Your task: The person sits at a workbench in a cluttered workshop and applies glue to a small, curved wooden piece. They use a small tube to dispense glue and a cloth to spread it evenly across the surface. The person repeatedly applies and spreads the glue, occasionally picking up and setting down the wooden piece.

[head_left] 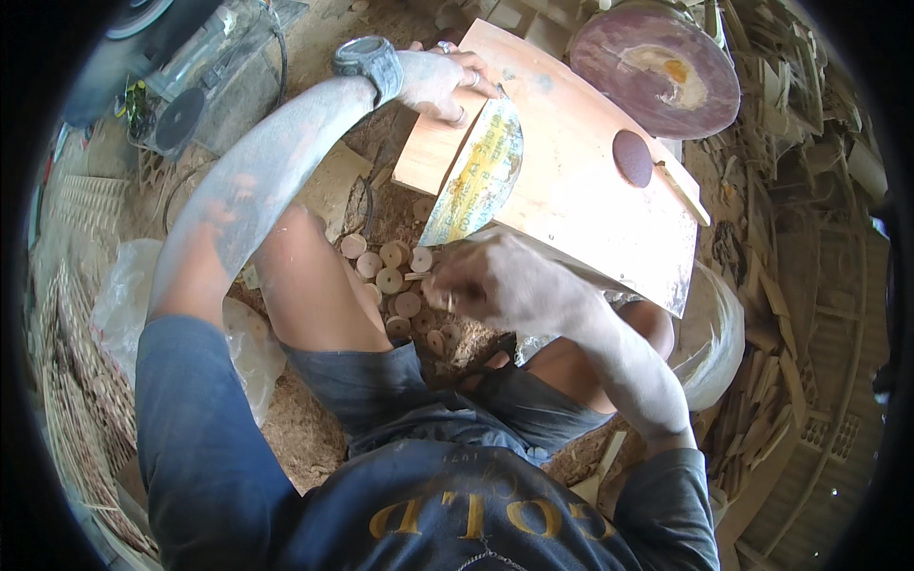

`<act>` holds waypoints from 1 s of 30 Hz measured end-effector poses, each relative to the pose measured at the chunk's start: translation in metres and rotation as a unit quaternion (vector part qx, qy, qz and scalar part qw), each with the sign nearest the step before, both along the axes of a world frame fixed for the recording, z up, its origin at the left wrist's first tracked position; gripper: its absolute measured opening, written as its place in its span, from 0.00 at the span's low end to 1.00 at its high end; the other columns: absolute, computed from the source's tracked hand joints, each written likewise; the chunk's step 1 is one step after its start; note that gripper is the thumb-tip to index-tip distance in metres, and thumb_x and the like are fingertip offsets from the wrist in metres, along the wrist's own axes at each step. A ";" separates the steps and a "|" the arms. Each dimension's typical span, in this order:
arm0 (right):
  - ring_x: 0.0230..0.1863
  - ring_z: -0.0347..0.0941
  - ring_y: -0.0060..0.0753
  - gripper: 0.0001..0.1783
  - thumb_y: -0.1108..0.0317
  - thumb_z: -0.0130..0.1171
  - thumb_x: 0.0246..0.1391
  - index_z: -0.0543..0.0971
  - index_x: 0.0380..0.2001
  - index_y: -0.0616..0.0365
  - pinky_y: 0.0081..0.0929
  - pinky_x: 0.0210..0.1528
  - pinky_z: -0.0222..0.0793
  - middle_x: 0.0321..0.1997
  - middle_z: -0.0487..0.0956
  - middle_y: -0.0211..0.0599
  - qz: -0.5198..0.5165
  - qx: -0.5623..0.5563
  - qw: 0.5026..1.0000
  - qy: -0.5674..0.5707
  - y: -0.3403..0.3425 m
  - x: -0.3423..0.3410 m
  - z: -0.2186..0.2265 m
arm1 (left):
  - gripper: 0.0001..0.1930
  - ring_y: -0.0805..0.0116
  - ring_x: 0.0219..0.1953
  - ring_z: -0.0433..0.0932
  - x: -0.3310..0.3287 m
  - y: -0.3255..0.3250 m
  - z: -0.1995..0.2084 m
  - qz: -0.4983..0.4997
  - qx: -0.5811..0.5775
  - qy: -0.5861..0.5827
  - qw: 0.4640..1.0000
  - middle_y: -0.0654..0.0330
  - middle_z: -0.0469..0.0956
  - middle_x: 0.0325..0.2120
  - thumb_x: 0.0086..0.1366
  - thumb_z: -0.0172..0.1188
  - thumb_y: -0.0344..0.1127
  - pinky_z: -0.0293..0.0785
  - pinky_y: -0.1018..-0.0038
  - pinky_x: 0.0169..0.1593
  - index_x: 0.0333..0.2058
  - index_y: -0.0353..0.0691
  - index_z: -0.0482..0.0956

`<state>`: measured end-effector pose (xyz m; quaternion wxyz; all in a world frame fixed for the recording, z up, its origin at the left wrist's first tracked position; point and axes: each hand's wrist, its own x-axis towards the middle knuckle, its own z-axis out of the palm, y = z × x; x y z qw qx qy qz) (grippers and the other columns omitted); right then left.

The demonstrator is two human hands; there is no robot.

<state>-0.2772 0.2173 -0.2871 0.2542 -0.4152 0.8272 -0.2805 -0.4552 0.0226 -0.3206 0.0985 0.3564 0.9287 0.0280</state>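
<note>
Dusted with pale powder, my left hand (447,84) rests on the far left part of a wooden board (581,162), its fingers stretched out. Beside its fingertips lies a curved yellow and light blue printed piece (481,171), running from the board's slit toward its near edge. My right hand (486,276) is above my lap, close to the board's near edge. Its fingers are curled together and slightly blurred; whatever they hold is hidden. Several small round wooden discs with centre holes (390,279) lie in a heap just left of it, between my legs.
A dark red sanding disc (631,158) lies on the board. A big round reddish disc with a worn centre (657,71) stands beyond it. Wood scraps (762,409) pile up at the right. Plastic bags (133,290) lie at the left, near a dusty machine (205,100).
</note>
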 end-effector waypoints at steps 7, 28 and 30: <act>0.43 0.80 0.27 0.17 0.85 0.54 0.53 0.82 0.46 0.66 0.25 0.48 0.76 0.41 0.84 0.42 -0.213 -0.091 0.972 -0.050 0.050 -0.025 0.057 | 0.31 0.60 0.71 0.55 0.019 -0.023 0.000 0.004 0.019 0.000 1.000 0.67 0.58 0.70 0.58 0.58 0.42 0.52 0.50 0.69 0.63 0.59 0.71; 0.41 0.81 0.42 0.16 0.79 0.53 0.50 0.84 0.41 0.61 0.37 0.46 0.77 0.40 0.83 0.45 -0.116 0.088 0.966 0.214 0.001 -0.111 -0.003 | 0.11 0.76 0.35 0.78 -0.005 -0.037 -0.036 0.170 0.399 -0.183 0.882 0.63 0.82 0.31 0.60 0.69 0.31 0.74 0.77 0.43 0.39 0.33 0.81; 0.42 0.81 0.42 0.13 0.78 0.53 0.52 0.83 0.39 0.63 0.37 0.50 0.78 0.40 0.83 0.46 -0.120 0.115 0.964 0.206 -0.007 -0.097 -0.008 | 0.10 0.77 0.34 0.78 -0.005 -0.036 -0.039 0.168 0.424 -0.210 0.865 0.62 0.82 0.31 0.61 0.68 0.30 0.74 0.77 0.41 0.39 0.33 0.81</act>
